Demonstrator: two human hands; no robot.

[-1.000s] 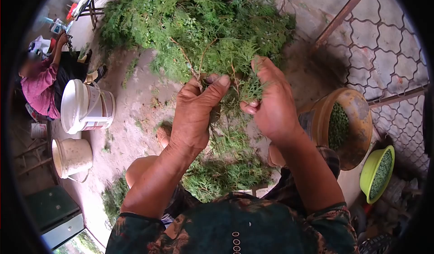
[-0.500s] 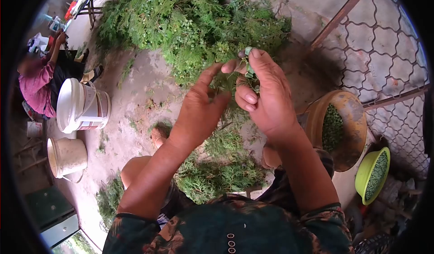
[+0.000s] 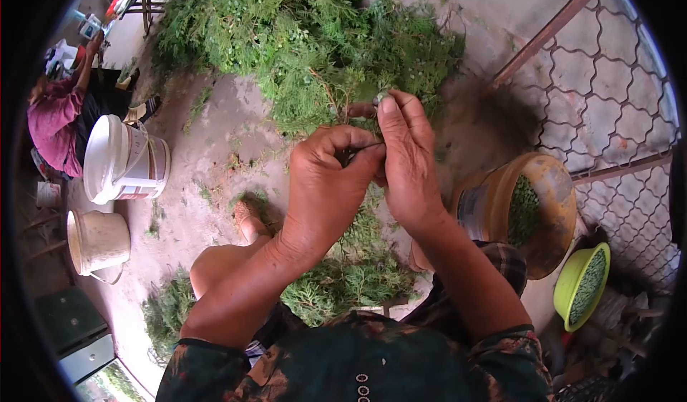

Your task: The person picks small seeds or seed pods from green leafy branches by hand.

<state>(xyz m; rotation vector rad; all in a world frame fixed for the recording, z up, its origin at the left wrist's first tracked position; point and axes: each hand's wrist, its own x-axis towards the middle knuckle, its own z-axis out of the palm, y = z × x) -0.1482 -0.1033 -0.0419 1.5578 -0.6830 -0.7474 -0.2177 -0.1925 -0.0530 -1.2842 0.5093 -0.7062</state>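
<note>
My left hand (image 3: pixel 325 177) is closed in a pinch, its thumb touching my right hand. A thin brownish conifer sprig (image 3: pixel 338 96) rises from behind its fingers, partly hidden. My right hand (image 3: pixel 409 159) is closed too, with a small grey-green cone (image 3: pixel 380 98) between thumb and fingertips. Beyond both hands lies a big heap of green conifer branches (image 3: pixel 286 37). More cut foliage (image 3: pixel 358 284) lies between my legs, below the hands.
To my right stand a yellowish bucket (image 3: pixel 554 187) partly filled with green cones and a lime-green basin (image 3: pixel 572 287) of cones, near wire mesh (image 3: pixel 608 80). On the left are a lidded white bucket (image 3: pixel 125 159), a beige bucket (image 3: pixel 100 241) and a seated person (image 3: pixel 57 123).
My left hand has gone from loosely spread fingers to a pinch against my right hand. A brownish sprig now shows above it. My right hand has shifted slightly down and left.
</note>
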